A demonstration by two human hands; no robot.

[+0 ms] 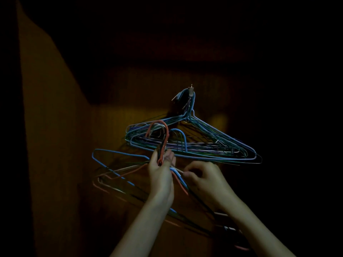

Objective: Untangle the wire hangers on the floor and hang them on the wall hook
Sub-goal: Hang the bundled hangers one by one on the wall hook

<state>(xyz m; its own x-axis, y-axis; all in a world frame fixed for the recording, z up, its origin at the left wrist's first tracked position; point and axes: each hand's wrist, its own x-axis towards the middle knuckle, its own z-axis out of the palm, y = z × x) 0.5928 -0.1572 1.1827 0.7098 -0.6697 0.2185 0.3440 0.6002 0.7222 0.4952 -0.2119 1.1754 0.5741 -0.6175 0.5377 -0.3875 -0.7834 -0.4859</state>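
Observation:
A small metal wall hook [191, 89] sits on a dark wooden wall, and several blue, green and purple wire hangers [213, 145] hang from it in a bunch. Below them I hold a second bunch of wire hangers [118, 175], with blue, red and white ones spreading down to the left. My left hand [161, 171] grips the necks of this bunch, and the red hook [159, 130] rises above my fingers. My right hand [204, 176] pinches the blue and white wires just right of the left hand.
The scene is very dark. A brown wooden wall [55, 127] fills the background, with a shadowed ledge line across it above the hook. More hanger wires [232, 230] trail down to the lower right, hard to make out.

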